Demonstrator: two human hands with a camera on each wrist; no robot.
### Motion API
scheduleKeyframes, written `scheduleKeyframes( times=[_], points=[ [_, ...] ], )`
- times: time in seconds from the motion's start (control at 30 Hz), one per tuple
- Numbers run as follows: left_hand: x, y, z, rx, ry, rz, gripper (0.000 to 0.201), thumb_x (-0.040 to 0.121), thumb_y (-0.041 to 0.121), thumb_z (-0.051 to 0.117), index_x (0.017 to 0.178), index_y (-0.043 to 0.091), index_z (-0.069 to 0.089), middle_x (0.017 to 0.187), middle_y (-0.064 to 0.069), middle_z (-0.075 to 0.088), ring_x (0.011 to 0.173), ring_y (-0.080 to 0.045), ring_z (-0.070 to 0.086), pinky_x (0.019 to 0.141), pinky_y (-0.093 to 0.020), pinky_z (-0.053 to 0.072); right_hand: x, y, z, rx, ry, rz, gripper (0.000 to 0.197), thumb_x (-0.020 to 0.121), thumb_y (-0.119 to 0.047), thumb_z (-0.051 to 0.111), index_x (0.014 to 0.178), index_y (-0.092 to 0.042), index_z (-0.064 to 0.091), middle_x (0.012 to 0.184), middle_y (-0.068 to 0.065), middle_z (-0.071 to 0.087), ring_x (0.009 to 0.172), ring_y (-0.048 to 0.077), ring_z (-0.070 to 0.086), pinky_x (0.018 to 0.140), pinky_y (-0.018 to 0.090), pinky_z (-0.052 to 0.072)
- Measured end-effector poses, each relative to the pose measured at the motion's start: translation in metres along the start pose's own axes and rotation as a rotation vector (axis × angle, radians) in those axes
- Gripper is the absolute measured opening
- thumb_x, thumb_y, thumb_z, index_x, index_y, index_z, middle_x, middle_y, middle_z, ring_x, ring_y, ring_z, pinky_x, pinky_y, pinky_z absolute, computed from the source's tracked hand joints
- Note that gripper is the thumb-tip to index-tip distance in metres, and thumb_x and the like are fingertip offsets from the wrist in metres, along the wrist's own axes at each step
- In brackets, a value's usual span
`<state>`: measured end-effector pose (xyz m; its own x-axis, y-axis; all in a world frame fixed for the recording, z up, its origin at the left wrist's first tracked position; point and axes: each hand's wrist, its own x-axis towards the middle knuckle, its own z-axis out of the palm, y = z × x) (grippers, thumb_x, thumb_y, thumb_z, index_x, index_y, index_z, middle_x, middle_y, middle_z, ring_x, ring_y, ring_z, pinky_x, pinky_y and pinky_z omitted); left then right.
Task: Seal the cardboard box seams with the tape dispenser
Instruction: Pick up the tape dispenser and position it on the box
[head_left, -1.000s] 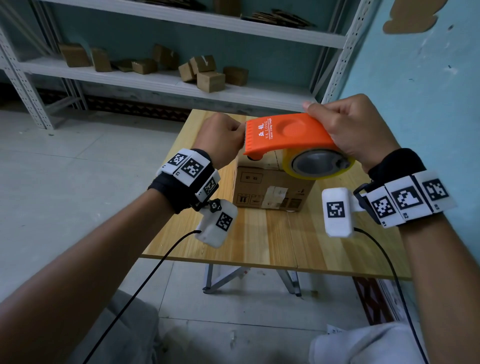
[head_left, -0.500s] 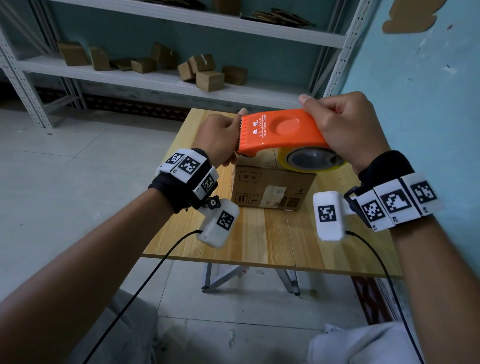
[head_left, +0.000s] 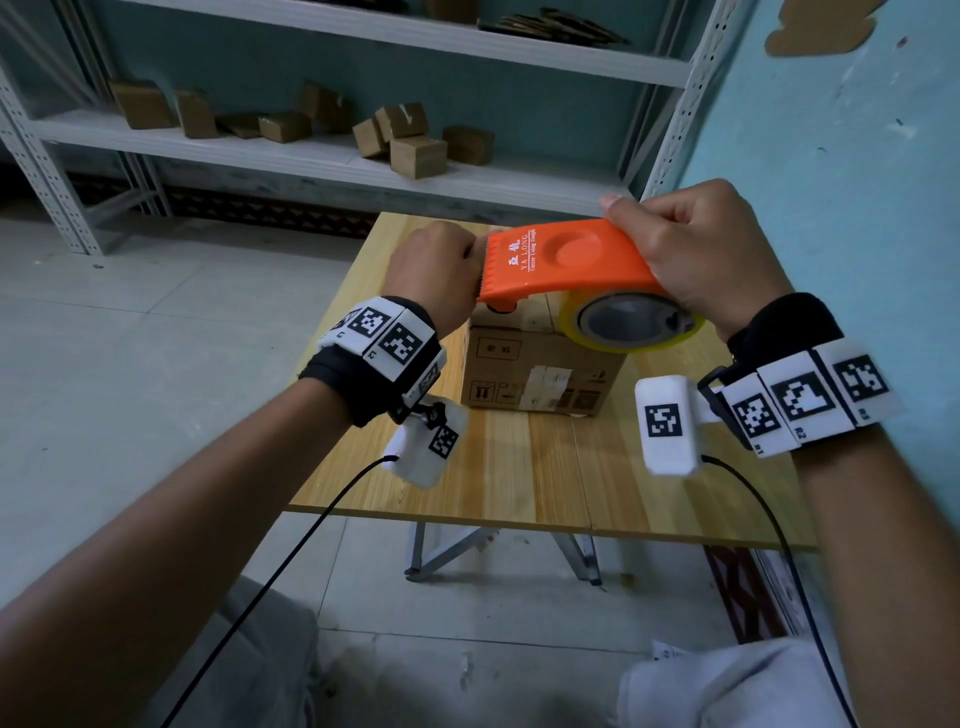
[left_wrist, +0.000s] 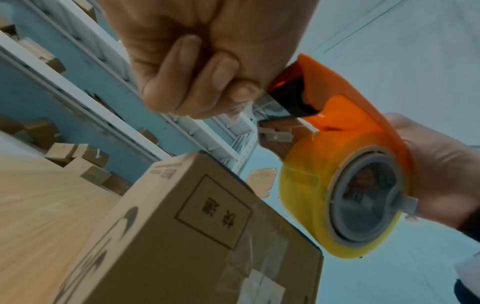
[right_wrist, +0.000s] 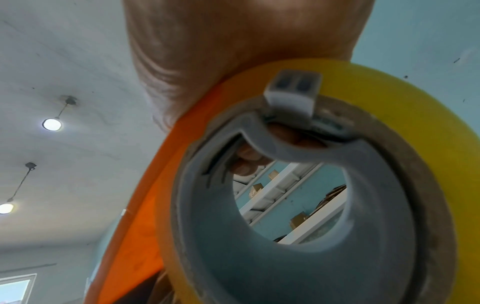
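Observation:
An orange tape dispenser (head_left: 561, 260) with a yellowish tape roll (head_left: 631, 325) hangs in the air just above a small cardboard box (head_left: 540, 374) on the wooden table (head_left: 519, 478). My right hand (head_left: 696, 254) grips the dispenser's rear, over the roll. At the toothed cutter end my left hand (head_left: 441, 270) is curled. In the left wrist view its fingertips (left_wrist: 244, 92) pinch the clear tape end at the dispenser (left_wrist: 350, 111) mouth, above the box (left_wrist: 182, 236). The right wrist view is filled by the roll (right_wrist: 376, 98) and its grey core.
The box stands near the table's far right, close to the blue wall (head_left: 831, 182). Behind the table a metal shelf (head_left: 311, 156) carries several small cardboard boxes. The table's front edge (head_left: 519, 519) is near me, with bare wood in front of the box.
The dispenser and both hands have shifted slightly left and up over the box. The box has not moved.

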<state>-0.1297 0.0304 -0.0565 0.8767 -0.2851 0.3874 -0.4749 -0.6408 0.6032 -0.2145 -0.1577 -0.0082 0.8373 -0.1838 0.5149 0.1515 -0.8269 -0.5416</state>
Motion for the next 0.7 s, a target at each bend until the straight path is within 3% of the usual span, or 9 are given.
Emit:
scheduleKeyframes(
  times=[0.1,0.17,0.27,0.4,0.6,0.7],
  points=[
    [-0.001,0.000,0.001,0.005,-0.006,0.008,0.049,0.102,0.035,0.037,0.066,0.007,0.056,0.059,-0.004,0.053,0.058,-0.020,0.049,0.053,-0.026,0.035,-0.002,-0.002,-0.004,-0.023,-0.031,-0.009,0.057,0.096,-0.048,0.056,0.059,-0.004,0.058,0.060,0.011,0.058,0.047,0.007,0.046,0.052,0.017,0.035],
    [-0.001,0.000,0.000,-0.005,0.001,0.016,0.051,0.102,0.036,0.037,0.070,0.003,0.059,0.061,-0.006,0.054,0.059,-0.021,0.050,0.054,-0.027,0.036,-0.003,-0.004,-0.005,-0.019,-0.034,-0.005,0.057,0.095,-0.049,0.056,0.056,-0.008,0.056,0.069,0.017,0.064,0.051,0.012,0.049,0.055,0.022,0.037],
    [-0.002,0.000,0.001,-0.010,0.008,0.013,0.054,0.101,0.040,0.038,0.072,0.000,0.061,0.063,-0.010,0.055,0.057,-0.020,0.047,0.053,-0.028,0.035,-0.004,-0.005,-0.009,-0.034,-0.039,0.016,0.056,0.095,-0.049,0.056,0.055,-0.010,0.053,0.059,0.008,0.053,0.051,0.012,0.047,0.056,0.023,0.037],
    [-0.003,-0.003,0.001,-0.022,-0.008,-0.023,0.053,0.100,0.043,0.039,0.065,0.006,0.054,0.064,-0.011,0.053,0.056,-0.020,0.045,0.052,-0.028,0.035,-0.004,-0.005,-0.010,-0.051,-0.067,0.037,0.058,0.096,-0.049,0.056,0.051,-0.013,0.047,0.051,0.003,0.042,0.043,0.007,0.042,0.054,0.024,0.035],
    [-0.003,-0.009,-0.001,-0.014,-0.024,-0.062,0.054,0.100,0.044,0.039,0.057,0.011,0.045,0.058,-0.005,0.051,0.053,-0.017,0.044,0.052,-0.028,0.036,-0.003,-0.001,-0.015,-0.067,-0.071,0.078,0.060,0.095,-0.048,0.057,0.047,-0.015,0.044,0.037,-0.008,0.039,0.040,0.007,0.041,0.051,0.021,0.033],
    [-0.006,-0.011,-0.001,-0.008,-0.035,-0.073,0.055,0.100,0.043,0.038,0.054,0.013,0.043,0.052,0.001,0.049,0.047,-0.012,0.043,0.049,-0.026,0.032,-0.004,0.001,-0.016,-0.078,-0.079,0.074,0.058,0.095,-0.050,0.056,0.049,-0.015,0.051,0.043,-0.006,0.044,0.046,0.008,0.044,0.055,0.025,0.036]
  ],
)
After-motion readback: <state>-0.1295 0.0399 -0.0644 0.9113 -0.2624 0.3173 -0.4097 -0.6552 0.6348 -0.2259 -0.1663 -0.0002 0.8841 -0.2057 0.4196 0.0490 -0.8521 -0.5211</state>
